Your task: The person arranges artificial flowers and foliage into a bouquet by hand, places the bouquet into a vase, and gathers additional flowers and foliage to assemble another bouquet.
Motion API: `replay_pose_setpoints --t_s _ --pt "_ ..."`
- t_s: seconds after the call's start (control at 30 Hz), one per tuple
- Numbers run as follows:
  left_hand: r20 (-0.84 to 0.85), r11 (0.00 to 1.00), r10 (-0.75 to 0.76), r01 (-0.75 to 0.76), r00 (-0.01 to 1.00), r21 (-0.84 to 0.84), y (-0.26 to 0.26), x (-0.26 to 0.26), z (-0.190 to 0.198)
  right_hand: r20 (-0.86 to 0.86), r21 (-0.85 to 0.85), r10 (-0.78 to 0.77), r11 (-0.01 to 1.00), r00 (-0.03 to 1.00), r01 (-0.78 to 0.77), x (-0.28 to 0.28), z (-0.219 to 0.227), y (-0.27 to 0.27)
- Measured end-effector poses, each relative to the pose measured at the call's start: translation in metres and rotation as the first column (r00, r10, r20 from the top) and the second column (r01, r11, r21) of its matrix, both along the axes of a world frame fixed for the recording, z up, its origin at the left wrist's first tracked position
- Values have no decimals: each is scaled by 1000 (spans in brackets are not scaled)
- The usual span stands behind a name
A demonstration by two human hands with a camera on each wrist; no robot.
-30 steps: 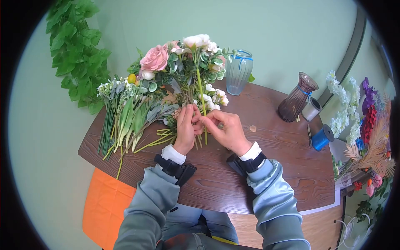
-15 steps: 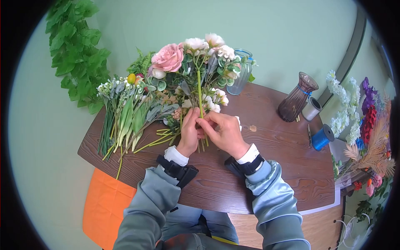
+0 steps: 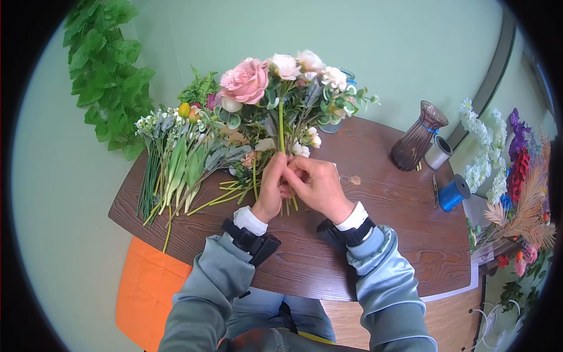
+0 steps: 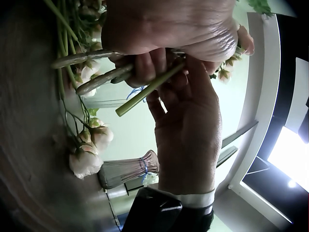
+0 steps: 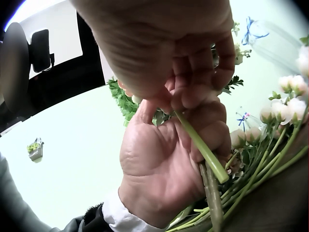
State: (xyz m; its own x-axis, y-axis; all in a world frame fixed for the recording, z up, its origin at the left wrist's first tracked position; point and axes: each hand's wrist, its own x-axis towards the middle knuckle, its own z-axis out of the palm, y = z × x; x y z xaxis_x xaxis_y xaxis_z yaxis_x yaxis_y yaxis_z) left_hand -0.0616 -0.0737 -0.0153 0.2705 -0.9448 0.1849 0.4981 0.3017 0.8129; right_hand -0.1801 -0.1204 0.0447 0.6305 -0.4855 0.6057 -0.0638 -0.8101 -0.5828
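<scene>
A bouquet of artificial flowers with a pink rose (image 3: 245, 81), white blooms (image 3: 285, 67) and green-grey foliage stands upright between both hands, above the table. My left hand (image 3: 271, 189) grips its gathered stems. From the right, my right hand (image 3: 321, 186) pinches at a thick green stem (image 3: 281, 126) along the front of the bunch, its thumb against the left hand's fingers. Below the hands in the left wrist view, the cut end of the green stem (image 4: 149, 90) and two brownish stems (image 4: 104, 79) stick out. The fingers hide where the stems cross.
Loose stems with long green leaves (image 3: 176, 164) lie on the dark table (image 3: 375, 252) at the left. Behind the bouquet stands a clear vase (image 3: 331, 127). A purple-tinted vase (image 3: 416, 141), a silver spool (image 3: 438, 154) and a blue ribbon spool (image 3: 453, 193) are at the right.
The bouquet's head has shifted right and now covers most of the clear vase. The left hand has moved slightly right, and both hands have come closer together around the stems.
</scene>
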Motion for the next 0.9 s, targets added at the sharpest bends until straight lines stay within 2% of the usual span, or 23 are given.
replay_pose_setpoints --t_s 0.03,0.1,0.13,0.2,0.23,0.3,0.4,0.43,0.5,0.63,0.83,0.9 --pt "-1 1000 0 0 1000 1 1 -3 1 -1 1 0 1000 1000 0 -1 0 0" --pt "217 995 101 -95 971 -35 10 -13 22 -85 18 -52 998 995 54 -2 0 0" --pt "217 995 100 -95 971 -35 10 -14 23 -85 18 -52 998 995 54 -2 3 2" --pt "172 992 123 -121 977 -24 8 -15 24 -109 249 2 968 994 25 -4 11 5" --pt "171 992 124 -122 977 -23 8 -13 21 -110 249 3 968 994 25 -4 11 5" --pt "103 1000 14 -14 995 1 7 -8 18 -56 453 159 884 986 -117 -5 13 3" --pt "120 996 56 -64 991 64 8 -12 21 -72 517 160 850 985 -100 -6 16 3" --pt "121 996 55 -63 991 63 7 -11 18 -72 517 159 850 985 -99 -6 15 3" --pt "55 999 -12 10 998 32 4 -7 12 -69 364 81 930 994 -50 -5 10 2" --pt "39 1000 -2 1 999 21 3 -9 12 -85 391 76 920 993 -37 -4 10 2" --pt "47 998 49 -51 998 44 1 -11 9 -125 294 29 956 992 9 -5 11 4" --pt "100 995 30 -39 995 90 6 -12 17 -114 372 -12 927 993 54 -6 20 9"
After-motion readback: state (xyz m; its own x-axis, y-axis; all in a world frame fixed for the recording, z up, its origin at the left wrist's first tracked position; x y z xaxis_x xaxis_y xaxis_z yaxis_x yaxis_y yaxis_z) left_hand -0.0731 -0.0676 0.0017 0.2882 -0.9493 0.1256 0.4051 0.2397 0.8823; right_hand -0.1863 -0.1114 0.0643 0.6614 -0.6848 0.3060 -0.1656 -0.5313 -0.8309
